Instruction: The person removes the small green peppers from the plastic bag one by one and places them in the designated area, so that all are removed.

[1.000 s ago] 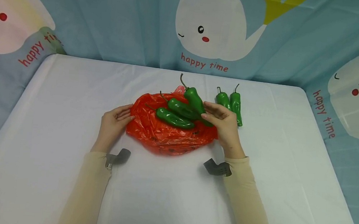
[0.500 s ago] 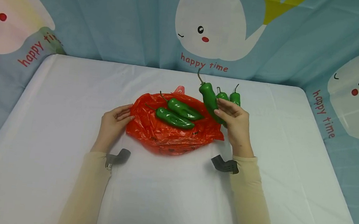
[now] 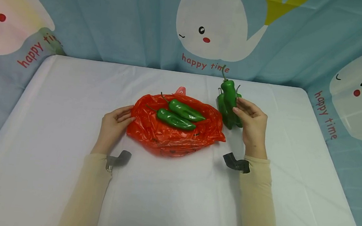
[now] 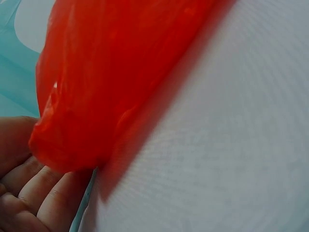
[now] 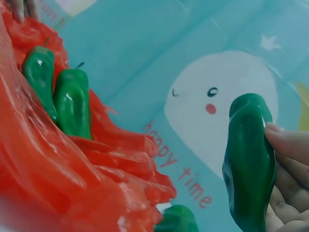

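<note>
Since the earlier frames, the right hand [image 3: 253, 125] has carried its green pepper [image 3: 229, 94] away from the red bag [image 3: 178, 143] and off to the right, while the left hand [image 3: 112, 126] has stayed where it was. Gripped between thumb and fingers, the carried pepper has its stem pointing toward the far edge of the table [image 3: 159, 198]. From the head view it partly covers two more peppers just right of the bag, one on the left [image 3: 221, 104] and one on the right [image 3: 239, 123]; whether it touches them I cannot tell. Thumb and fingers of the left hand pinch the bag's left edge, the fingertips partly hidden by the plastic. Inside the bag's open top lie two other peppers, side by side and slanting, a farther one [image 3: 186, 110] and a nearer one [image 3: 175, 120], both with stems toward the left. Beige sleeves [image 3: 258, 204] cover both arms, with a dark strap at each wrist. Behind the table hangs a blue curtain [image 3: 128, 17] printed with white whales and red "happy time" lettering.
</note>
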The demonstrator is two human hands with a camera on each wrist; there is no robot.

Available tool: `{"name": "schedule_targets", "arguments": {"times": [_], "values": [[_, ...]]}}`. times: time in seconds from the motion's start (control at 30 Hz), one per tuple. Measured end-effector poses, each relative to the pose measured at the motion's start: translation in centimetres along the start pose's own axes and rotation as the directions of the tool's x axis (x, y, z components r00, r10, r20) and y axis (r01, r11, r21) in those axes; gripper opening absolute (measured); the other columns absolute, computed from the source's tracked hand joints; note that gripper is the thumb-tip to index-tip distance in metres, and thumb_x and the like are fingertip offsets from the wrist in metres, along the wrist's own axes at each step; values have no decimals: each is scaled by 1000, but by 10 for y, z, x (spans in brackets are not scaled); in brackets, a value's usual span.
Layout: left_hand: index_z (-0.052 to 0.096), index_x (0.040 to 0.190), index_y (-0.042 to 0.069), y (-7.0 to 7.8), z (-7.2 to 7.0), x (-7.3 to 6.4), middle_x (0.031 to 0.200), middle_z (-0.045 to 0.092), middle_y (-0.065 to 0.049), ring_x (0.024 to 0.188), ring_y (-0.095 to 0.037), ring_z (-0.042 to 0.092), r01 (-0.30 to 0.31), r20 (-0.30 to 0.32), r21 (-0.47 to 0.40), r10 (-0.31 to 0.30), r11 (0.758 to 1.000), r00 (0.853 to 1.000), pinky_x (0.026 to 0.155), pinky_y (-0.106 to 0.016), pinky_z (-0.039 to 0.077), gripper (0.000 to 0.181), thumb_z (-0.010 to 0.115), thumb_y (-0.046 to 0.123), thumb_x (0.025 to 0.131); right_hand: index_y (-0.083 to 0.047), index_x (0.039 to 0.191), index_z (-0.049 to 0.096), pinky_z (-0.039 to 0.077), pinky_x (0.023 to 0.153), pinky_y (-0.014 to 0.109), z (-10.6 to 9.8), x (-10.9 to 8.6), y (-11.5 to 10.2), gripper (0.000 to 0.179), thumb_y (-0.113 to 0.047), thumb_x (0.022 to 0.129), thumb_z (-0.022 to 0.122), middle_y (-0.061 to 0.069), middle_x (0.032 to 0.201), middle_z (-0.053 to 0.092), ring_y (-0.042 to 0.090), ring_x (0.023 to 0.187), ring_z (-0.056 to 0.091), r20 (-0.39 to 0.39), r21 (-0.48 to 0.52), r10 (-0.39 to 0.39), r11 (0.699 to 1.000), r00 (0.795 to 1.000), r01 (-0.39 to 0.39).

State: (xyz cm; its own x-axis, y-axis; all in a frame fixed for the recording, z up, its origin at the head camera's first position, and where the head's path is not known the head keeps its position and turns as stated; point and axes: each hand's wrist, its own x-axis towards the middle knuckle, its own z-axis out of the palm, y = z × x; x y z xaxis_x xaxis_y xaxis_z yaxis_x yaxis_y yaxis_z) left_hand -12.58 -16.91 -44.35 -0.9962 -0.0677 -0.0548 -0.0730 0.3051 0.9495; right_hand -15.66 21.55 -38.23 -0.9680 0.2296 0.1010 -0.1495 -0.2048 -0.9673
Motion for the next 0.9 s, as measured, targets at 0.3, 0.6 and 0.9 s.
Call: {"name": "schedule_targets", "arguments": {"times": [0.3, 0.6, 0.9], "values": [[56, 132, 5, 0, 0, -1, 128, 58, -13, 113, -26, 58, 6, -5, 12, -6, 1000, 1000, 86, -15, 49, 43, 65, 10, 90, 5, 107, 69, 53, 86, 24, -9, 4, -2, 31, 17, 78, 66, 8, 101, 68, 20, 95, 63, -66, 57, 6, 998, 998, -2], [56, 132, 5, 0, 0, -1, 129, 57, -12, 114, -25, 58, 15, -3, 5, -15, 1000, 1000, 86, -14, 48, 43, 65, 10, 90, 7, 107, 68, 53, 85, 24, -20, 8, 3, 32, 14, 76, 70, 11, 101, 68, 22, 98, 62, -129, 92, 7, 996, 992, 5], [55, 132, 5, 0, 0, -1, 131, 56, -12, 114, -25, 58, 20, -2, 2, -20, 1000, 1000, 85, -14, 48, 43, 65, 11, 90, 9, 110, 66, 52, 85, 23, -32, 14, 9, 35, 13, 75, 71, 10, 101, 67, 22, 101, 61, -219, 77, 28, 997, 975, -11]]}}
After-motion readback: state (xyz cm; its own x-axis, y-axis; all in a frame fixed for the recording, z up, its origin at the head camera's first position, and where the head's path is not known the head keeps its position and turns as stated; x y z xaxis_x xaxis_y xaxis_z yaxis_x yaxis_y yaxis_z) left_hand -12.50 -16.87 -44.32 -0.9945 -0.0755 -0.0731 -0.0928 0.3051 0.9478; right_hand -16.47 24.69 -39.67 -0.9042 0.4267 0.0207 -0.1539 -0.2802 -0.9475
